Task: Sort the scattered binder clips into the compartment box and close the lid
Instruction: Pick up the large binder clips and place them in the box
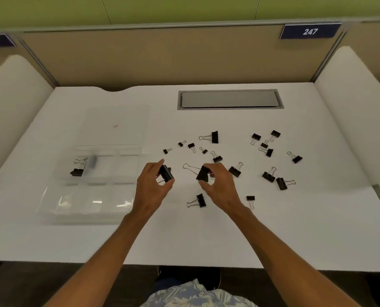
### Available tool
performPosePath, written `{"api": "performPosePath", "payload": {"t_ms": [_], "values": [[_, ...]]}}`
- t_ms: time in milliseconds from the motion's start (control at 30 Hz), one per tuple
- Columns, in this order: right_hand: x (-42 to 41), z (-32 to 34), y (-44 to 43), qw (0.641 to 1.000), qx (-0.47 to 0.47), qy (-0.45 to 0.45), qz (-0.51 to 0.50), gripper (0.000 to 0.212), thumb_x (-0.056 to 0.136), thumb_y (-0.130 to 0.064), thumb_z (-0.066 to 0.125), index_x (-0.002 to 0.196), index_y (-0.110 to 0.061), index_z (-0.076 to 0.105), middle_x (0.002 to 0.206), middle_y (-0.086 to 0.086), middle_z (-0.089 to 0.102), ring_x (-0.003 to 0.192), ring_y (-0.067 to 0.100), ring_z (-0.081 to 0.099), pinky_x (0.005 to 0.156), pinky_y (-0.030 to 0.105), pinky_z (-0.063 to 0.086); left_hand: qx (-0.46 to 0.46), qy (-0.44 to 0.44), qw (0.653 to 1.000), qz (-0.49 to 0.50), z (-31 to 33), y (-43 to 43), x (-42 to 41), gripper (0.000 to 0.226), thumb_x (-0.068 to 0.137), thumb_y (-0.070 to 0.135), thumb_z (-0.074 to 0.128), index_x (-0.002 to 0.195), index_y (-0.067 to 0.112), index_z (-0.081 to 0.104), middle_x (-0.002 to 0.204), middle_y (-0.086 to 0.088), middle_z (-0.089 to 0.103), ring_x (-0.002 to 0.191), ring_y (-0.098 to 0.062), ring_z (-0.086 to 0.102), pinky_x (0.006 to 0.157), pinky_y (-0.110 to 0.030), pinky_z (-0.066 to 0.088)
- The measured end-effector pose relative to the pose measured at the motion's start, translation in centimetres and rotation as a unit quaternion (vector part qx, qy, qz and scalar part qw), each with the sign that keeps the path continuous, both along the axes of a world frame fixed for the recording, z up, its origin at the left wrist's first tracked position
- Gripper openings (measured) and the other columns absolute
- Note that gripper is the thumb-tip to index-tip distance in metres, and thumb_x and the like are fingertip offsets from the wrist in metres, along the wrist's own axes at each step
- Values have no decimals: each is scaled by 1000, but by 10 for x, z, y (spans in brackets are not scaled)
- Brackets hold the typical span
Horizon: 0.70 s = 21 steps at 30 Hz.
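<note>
Left hand [153, 185] at frame center pinches a large black clip [165, 172]; right hand [220, 185] beside it pinches a second large clip [202, 173]. On the white desk [184, 235], the clear compartment box [85, 217] lies open at left holding two clips [77, 172], with loose binder clips [268, 176] scattered center-right.

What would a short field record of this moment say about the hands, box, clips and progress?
left hand: grips a large black clip
right hand: pinches a second large clip over the table
compartment box: clear, left of the hands; lid open behind it
clips in box: two at its left side, one blurred
loose clips: many, mixed sizes, scattered centre and right
progress: early; most clips unsorted, lid not yet closed
</note>
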State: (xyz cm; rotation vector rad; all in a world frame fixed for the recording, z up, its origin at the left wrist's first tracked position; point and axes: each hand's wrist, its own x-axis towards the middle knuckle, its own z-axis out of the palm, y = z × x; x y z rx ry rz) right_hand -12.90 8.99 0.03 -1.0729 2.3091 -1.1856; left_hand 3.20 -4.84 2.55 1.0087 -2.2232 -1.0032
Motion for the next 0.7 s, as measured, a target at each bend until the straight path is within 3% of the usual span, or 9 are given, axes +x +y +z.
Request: {"api": "performPosePath", "payload": {"t_ms": [233, 433, 700], "values": [[49, 9, -42, 999, -26, 13, 21, 48, 80, -14, 78, 124, -12, 60, 116, 4, 61, 98, 14, 58, 90, 27, 49, -3, 36, 999, 34, 9, -39, 47, 59, 74, 14, 83, 127, 13, 60, 117, 3, 58, 101, -12, 59, 83, -7, 42], [99, 10, -91, 999, -25, 25, 21, 47, 82, -15, 77, 125, -10, 60, 118, 5, 61, 101, 14, 57, 91, 23, 46, -6, 41, 999, 14, 8, -96, 95, 60, 74, 14, 83, 129, 13, 59, 116, 4, 56, 103, -16, 60, 92, -28, 50], [173, 21, -172, 999, -26, 34, -23, 41, 82, -14, 77, 121, -12, 63, 109, 0, 60, 95, 13, 56, 87, 14, 44, 5, 42, 999, -30, 8, -195, 170, 60, 75, 13, 82, 129, 17, 57, 117, 8, 54, 102, -10, 58, 92, -23, 48]]}}
